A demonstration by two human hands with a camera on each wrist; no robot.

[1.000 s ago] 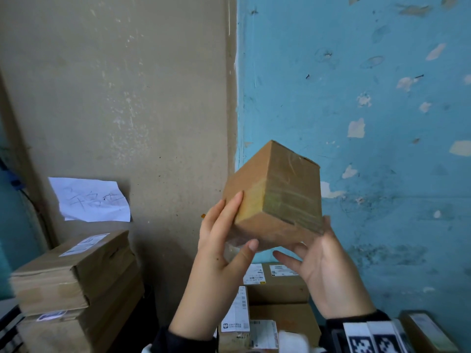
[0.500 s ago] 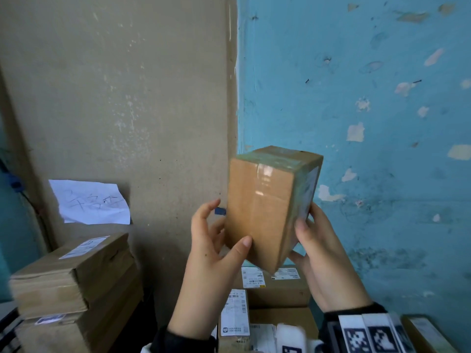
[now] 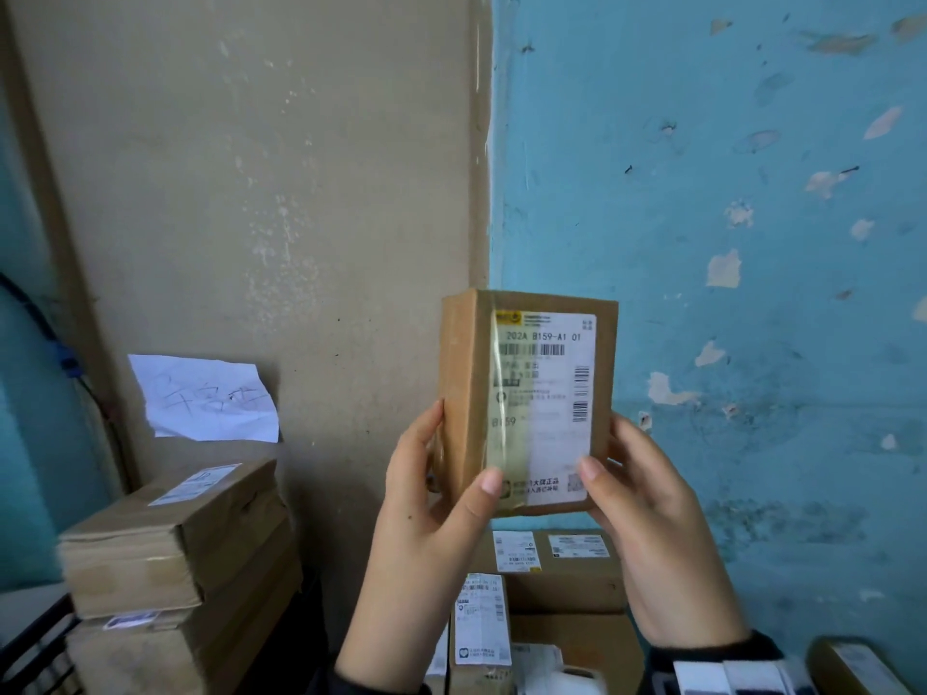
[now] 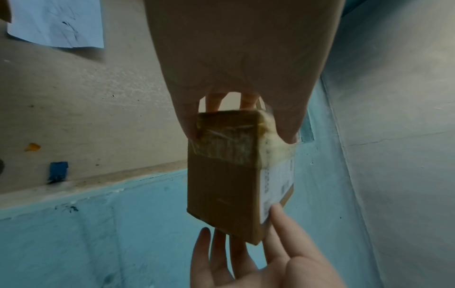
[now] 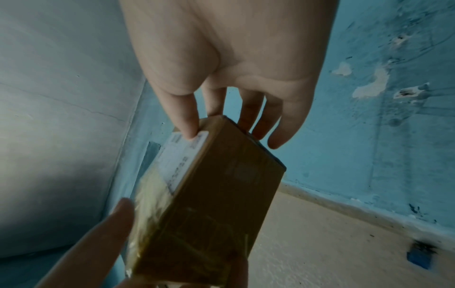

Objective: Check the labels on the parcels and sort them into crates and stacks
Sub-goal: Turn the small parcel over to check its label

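A small brown cardboard parcel (image 3: 526, 393) is held upright in the air before the wall, its white shipping label (image 3: 547, 388) facing me. My left hand (image 3: 431, 499) grips its lower left side, thumb across the front and fingers behind. My right hand (image 3: 637, 499) grips its lower right side, thumb on the label's corner. In the left wrist view the parcel (image 4: 229, 183) sits between my left hand's thumb and fingers (image 4: 246, 120), with my right hand (image 4: 258, 259) below. In the right wrist view my right hand (image 5: 221, 124) pinches the parcel (image 5: 216, 204) at its end.
A stack of larger cardboard boxes (image 3: 170, 559) stands at the lower left, beneath a handwritten paper note (image 3: 205, 398) on the beige wall. More labelled parcels (image 3: 552, 584) are piled below my hands. Another parcel (image 3: 853, 664) lies at the lower right by the blue wall.
Both hands have turned the parcel from a plain taped side to its labelled face, and it now stands upright. My right thumb has come round onto the front.
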